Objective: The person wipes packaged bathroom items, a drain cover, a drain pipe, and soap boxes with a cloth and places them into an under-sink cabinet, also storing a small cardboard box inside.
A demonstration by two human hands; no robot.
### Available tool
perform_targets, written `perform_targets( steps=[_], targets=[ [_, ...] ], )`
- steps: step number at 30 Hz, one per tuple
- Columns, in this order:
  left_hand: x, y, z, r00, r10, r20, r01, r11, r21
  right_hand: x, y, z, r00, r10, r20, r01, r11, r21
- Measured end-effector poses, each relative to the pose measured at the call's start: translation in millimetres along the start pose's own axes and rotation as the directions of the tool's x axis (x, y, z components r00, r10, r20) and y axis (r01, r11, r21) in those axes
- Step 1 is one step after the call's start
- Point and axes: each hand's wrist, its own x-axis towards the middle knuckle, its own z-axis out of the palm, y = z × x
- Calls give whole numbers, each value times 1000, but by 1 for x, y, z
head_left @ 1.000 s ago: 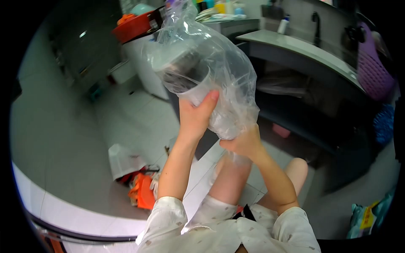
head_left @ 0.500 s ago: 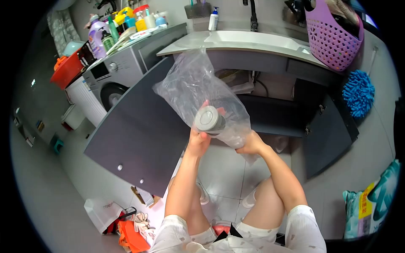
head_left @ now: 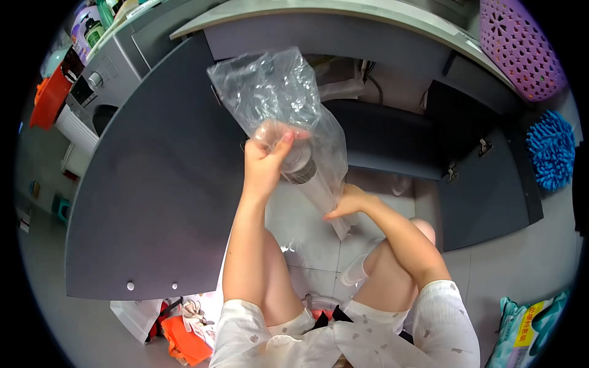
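A large clear plastic bag hangs between my hands, its crinkled upper part spread out beyond them. Inside it is a cylindrical container with a round lid and a dark band, partly veiled by the plastic. My left hand is closed around the bag at the lid end of the container, thumb on top. Lower and to the right, my right hand grips the bag near its narrow bottom end. The fingertips of my right hand are partly hidden behind the plastic.
Open dark cabinet doors stand left and right under the counter. A washing machine is at the left. A purple basket, a blue mop head and a teal package line the right.
My left hand has shifted from holding the container from beneath to wrapping the bag at its lid end. The bag's upper part has crumpled. My view has tipped downward.
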Motion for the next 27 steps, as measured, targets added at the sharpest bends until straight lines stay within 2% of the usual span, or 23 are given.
perform_targets(
  steps=[2,3,5,6,8,9,10,11,12,14,16,17,18,20,21,22,23,24,26,27],
  targets=[
    [-3,0,0,999,24,48,-27,998,61,2,1,-6,990,109,86,-110,994,0],
    [-4,1,1,999,35,30,-34,999,-36,3,0,-14,990,108,91,-109,994,5],
    [-5,3,5,999,53,6,-51,982,-183,4,-6,-41,901,95,424,-155,982,110],
    [-6,3,5,999,51,8,-49,982,-180,-9,-28,-69,887,162,432,-256,952,170],
    [-6,-1,2,1000,25,17,-23,994,-107,-18,-13,-75,957,218,189,-264,926,268],
    [-6,-2,1,999,2,41,1,997,-80,-20,-14,-80,975,222,-32,-204,938,280],
    [-6,-4,1,999,3,44,1,997,-83,-24,-15,-85,944,218,-250,-146,950,276],
    [-6,-6,0,997,-10,80,16,997,-77,-29,-16,-89,924,198,-328,-70,929,363],
    [-7,-9,0,993,-25,116,33,997,-71,-35,-26,-94,918,157,-365,70,840,538],
    [-10,-12,4,996,-58,61,59,998,-19,-37,-30,-93,911,-3,-411,316,645,696],
    [-12,-10,9,981,-104,164,111,993,-37,-26,-40,-85,840,-114,-530,468,646,603],
    [-13,-12,10,980,-89,181,94,995,-20,-36,-53,-88,850,-151,-505,484,603,634],
    [-13,-14,10,979,-91,183,97,995,-21,-38,-60,-87,869,-73,-490,452,523,723],
    [-12,-17,10,972,-90,217,63,990,129,-40,-76,-93,791,21,-611,481,595,644],
    [-13,-17,10,972,-89,218,62,990,128,-41,-75,-95,741,50,-670,502,621,602],
    [-14,-17,10,980,-117,160,107,992,72,-42,-76,-99,685,75,-725,520,648,557],
    [-14,-16,10,984,-145,101,144,989,14,-49,-78,-103,734,235,-637,489,470,735],
    [-13,-13,8,985,-139,100,138,990,13,-49,-71,-103,690,224,-689,511,523,682],
    [-12,-8,1,945,-252,210,294,935,-201,-47,-59,-105,616,195,-763,535,607,587],
    [-13,-12,4,962,-210,176,243,950,-196,-46,-60,-105,617,191,-764,537,608,585]
  ],
)
